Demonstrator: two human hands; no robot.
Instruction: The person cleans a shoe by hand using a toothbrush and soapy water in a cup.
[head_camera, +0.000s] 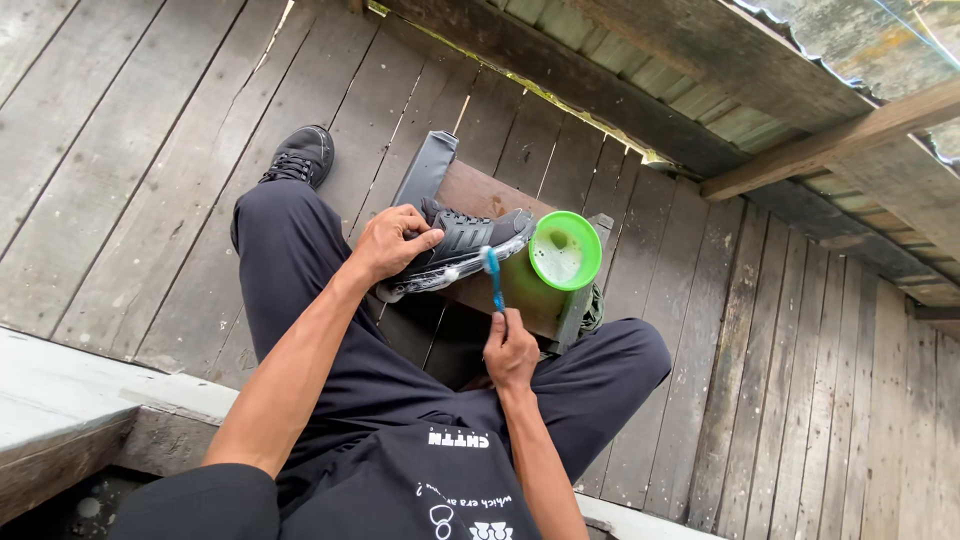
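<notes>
My left hand (390, 243) grips a black sneaker (462, 248) with a pale sole, holding it on its side over a small wooden stool (470, 190). My right hand (510, 352) holds a blue toothbrush (494, 280) upright, its bristle head touching the sneaker's sole near the toe. A green bowl (565, 250) with cloudy liquid stands on the stool right beside the shoe's toe.
I sit on a grey wooden ledge (60, 400) with legs in dark trousers spread around the stool. My left foot wears a matching black sneaker (300, 155) on the plank floor. A wooden railing and beams (830, 140) run along the upper right.
</notes>
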